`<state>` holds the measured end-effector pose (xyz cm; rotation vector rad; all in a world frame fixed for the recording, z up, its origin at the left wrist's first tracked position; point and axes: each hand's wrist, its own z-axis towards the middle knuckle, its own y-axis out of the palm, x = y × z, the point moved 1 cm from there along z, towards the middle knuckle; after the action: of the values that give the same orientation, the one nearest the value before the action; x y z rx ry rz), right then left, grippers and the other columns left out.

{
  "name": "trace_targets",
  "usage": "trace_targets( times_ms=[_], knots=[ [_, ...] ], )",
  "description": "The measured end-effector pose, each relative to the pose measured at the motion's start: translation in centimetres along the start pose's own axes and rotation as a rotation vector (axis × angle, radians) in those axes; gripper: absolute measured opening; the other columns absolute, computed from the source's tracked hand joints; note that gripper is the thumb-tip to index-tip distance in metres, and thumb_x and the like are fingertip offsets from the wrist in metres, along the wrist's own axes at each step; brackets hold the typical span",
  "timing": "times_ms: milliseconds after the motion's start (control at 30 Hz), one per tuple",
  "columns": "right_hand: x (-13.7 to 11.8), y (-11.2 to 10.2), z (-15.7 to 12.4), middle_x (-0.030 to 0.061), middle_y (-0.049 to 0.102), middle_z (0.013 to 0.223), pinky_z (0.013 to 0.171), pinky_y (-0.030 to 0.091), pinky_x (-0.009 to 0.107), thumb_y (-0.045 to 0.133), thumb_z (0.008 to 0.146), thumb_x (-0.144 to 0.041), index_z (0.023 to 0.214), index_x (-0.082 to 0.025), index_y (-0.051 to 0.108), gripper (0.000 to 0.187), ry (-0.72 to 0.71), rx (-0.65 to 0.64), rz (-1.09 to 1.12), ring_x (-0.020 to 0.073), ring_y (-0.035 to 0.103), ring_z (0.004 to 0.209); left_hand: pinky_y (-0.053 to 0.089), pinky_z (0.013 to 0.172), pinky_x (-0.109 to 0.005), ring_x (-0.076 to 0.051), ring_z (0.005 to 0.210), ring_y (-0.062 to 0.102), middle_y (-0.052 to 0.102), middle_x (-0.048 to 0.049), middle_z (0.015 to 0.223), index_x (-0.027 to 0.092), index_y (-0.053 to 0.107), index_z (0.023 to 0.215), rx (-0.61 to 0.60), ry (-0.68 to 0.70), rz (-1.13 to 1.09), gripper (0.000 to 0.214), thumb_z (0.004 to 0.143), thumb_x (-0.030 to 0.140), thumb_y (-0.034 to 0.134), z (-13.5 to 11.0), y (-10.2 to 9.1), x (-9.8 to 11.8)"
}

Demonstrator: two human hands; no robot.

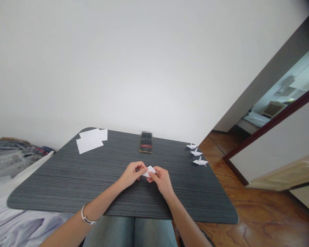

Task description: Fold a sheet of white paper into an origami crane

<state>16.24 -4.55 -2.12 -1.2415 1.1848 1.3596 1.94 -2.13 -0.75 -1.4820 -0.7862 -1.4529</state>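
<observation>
One small white paper (150, 168) is sitting in our two hands, around the middle of the dark table (54, 185). We are making it the middle of our clock, with 12 toward the wall (154, 68). One corner is pointing to about 12. It is looking a bit longer from 8 to 2, but our thumbs are hiding parts, so we cannot tell for sure.

Our left hand (132, 171) is pinching it at 9 o'clock, and our right hand (163, 179) is pinching it at 3. Both pinches are narrow, with fingers curling in. Our left arm (108, 199) is slanting in from 8, wearing a silver bangle (85, 219); our right arm (180, 209) is slanting in from 5.

The table's near edge is running under our arms at 6. Open tabletop is spreading out at 9 and at 4. A flat dark thing (146, 140), partly blurred, is lying at 12. White sheets (90, 140) are lying at 10, and three paper birds (196, 153) are standing at 2, near the right edge.
</observation>
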Motion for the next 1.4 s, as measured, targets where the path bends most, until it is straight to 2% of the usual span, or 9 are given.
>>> trace_targets(
  times_ms=[167, 367, 567, 800, 933, 1033, 1167, 1300, 1400],
  knots=[
    [0.0, -0.14, 0.0, 0.0022, 0.064, 0.056, 0.045, 0.047, 0.023, 0.063, 0.066, -0.033, 0.069, -0.012, 0.061, 0.021, 0.031, 0.024, 0.015, 0.0127, 0.058, 0.045, 0.029, 0.038, -0.016, -0.005, 0.039, 0.039, 0.05, 0.0031, 0.051, 0.012, 0.051, 0.059, -0.033, -0.033, 0.125, 0.029, 0.072, 0.037, 0.052, -0.16, 0.06, 0.03],
    [-0.03, -0.2, 0.19, 0.0028, 0.063, 0.052, 0.044, 0.047, 0.02, 0.054, 0.073, -0.042, 0.072, -0.011, 0.059, 0.031, 0.072, 0.067, 0.091, 0.0115, 0.058, 0.044, 0.027, 0.037, -0.016, -0.005, 0.037, 0.037, 0.05, 0.0033, 0.051, 0.012, 0.049, 0.059, -0.007, -0.023, 0.116, 0.03, 0.074, 0.038, 0.05, -0.1, -0.03, -0.38],
    [-0.11, 0.03, 0.07, 0.0032, 0.064, 0.057, 0.044, 0.046, 0.019, 0.062, 0.067, -0.036, 0.073, -0.011, 0.059, 0.026, 0.079, -0.019, 0.091, 0.0104, 0.058, 0.047, 0.027, 0.039, -0.016, -0.004, 0.039, 0.036, 0.048, 0.0035, 0.05, 0.012, 0.047, 0.059, -0.009, 0.01, 0.055, 0.03, 0.075, 0.037, 0.05, -0.08, -0.16, -0.28],
    [0.03, -0.11, -0.03, -0.0006, 0.06, 0.051, 0.042, 0.043, 0.018, 0.058, 0.071, -0.033, 0.068, -0.013, 0.057, 0.02, 0.025, -0.026, 0.024, 0.0091, 0.054, 0.042, 0.028, 0.039, -0.016, -0.005, 0.041, 0.037, 0.046, 0.0036, 0.051, 0.013, 0.046, 0.059, -0.063, -0.005, -0.011, 0.03, 0.075, 0.037, 0.049, -0.13, 0.34, -0.25],
    [-0.06, -0.09, -0.12, -0.0017, 0.059, 0.048, 0.041, 0.041, 0.018, 0.057, 0.071, -0.033, 0.064, -0.014, 0.054, 0.02, 0.015, -0.023, -0.01, 0.0086, 0.051, 0.039, 0.032, 0.041, -0.016, -0.007, 0.048, 0.042, 0.047, 0.0034, 0.059, 0.013, 0.054, 0.079, 0.023, 0.047, -0.042, 0.021, 0.076, 0.034, 0.05, -0.09, 0.16, -0.29],
    [-0.13, 0.03, -0.17, -0.0022, 0.057, 0.047, 0.041, 0.041, 0.019, 0.057, 0.071, -0.034, 0.063, -0.014, 0.053, 0.022, 0.027, -0.027, -0.029, 0.0084, 0.05, 0.038, 0.036, 0.051, -0.018, -0.009, 0.058, 0.047, 0.052, 0.0008, 0.067, 0.015, 0.057, 0.094, 0.096, 0.125, 0.023, 0.024, 0.075, 0.03, 0.053, -0.08, -0.17, -0.07],
    [-0.13, -0.02, -0.07, -0.0026, 0.056, 0.046, 0.04, 0.04, 0.019, 0.059, 0.069, -0.034, 0.061, -0.014, 0.054, 0.022, 0.022, -0.012, -0.02, 0.008, 0.049, 0.038, 0.038, 0.058, -0.021, -0.012, 0.065, 0.051, 0.058, -0.0032, 0.073, 0.015, 0.065, 0.078, 0.089, 0.184, 0.173, 0.02, 0.075, 0.03, 0.053, -0.07, -0.29, 0.05],
    [-0.09, -0.26, 0.13, -0.0026, 0.058, 0.05, 0.042, 0.042, 0.019, 0.064, 0.064, -0.032, 0.067, -0.014, 0.057, 0.02, 0.029, 0.029, 0.052, 0.0083, 0.05, 0.041, 0.036, 0.048, -0.019, -0.009, 0.051, 0.047, 0.055, 0.0004, 0.062, 0.013, 0.061, 0.084, 0.095, 0.079, 0.014, 0.022, 0.072, 0.031, 0.056, 0.09, -0.27, -0.42],
    [-0.15, -0.25, 0.18, -0.0012, 0.06, 0.054, 0.045, 0.045, 0.021, 0.066, 0.062, -0.031, 0.07, -0.014, 0.059, 0.02, 0.046, 0.013, 0.085, 0.0091, 0.053, 0.045, 0.038, 0.046, -0.018, -0.007, 0.047, 0.046, 0.052, 0.0028, 0.058, 0.012, 0.057, 0.083, 0.081, 0.044, -0.128, 0.021, 0.071, 0.028, 0.058, 0.22, -0.32, -0.54]
  ],
)
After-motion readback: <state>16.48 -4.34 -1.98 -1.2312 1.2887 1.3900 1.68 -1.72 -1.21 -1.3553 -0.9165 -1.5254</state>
